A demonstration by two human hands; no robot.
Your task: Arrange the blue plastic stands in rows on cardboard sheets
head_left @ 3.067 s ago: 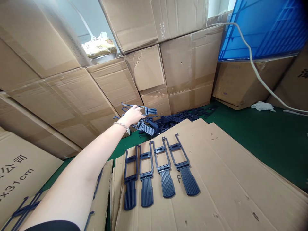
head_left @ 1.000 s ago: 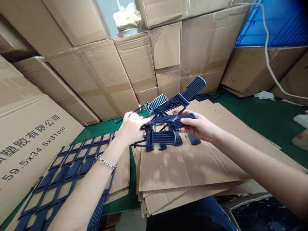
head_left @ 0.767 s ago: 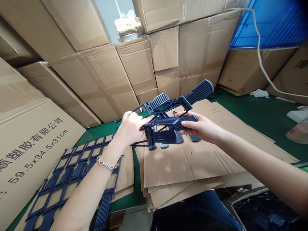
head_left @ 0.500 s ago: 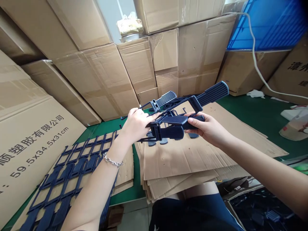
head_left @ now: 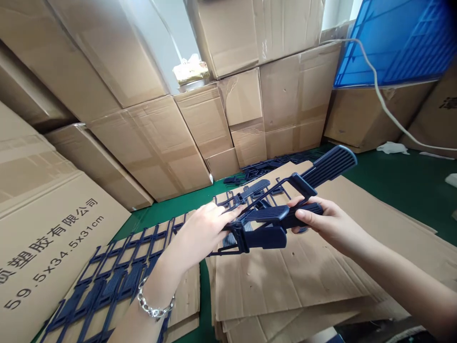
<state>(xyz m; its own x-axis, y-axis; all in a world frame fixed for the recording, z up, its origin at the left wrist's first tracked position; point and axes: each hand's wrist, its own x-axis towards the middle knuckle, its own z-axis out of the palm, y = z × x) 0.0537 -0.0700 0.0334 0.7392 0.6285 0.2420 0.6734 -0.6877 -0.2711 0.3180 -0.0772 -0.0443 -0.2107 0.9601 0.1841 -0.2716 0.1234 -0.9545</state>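
Note:
Between my hands is a loose bunch of dark blue plastic parts [head_left: 266,237], each with a ribbed paddle-shaped end and a thin open frame. My left hand [head_left: 205,228] is closed around the frame ends, its index finger stretched along the top. At the other side, my right hand [head_left: 321,216] pinches a paddle end between thumb and fingers. One long ribbed paddle [head_left: 332,164] points up and to the right beyond it. The bunch is above stacked cardboard sheets [head_left: 257,286], where more such parts lie partly hidden behind my hands.
Rows of similar blue parts [head_left: 117,281] lie on cardboard at the left. A heap of dark parts [head_left: 250,172] rests at the table's back. Cardboard boxes [head_left: 150,143] wall the green table [head_left: 378,176]. A blue crate [head_left: 396,43] and white cable [head_left: 378,88] are at the right.
The view has tilted upward, so the hands and table appear lower. Both hands keep hold of the bunch, which sits slightly further right in view.

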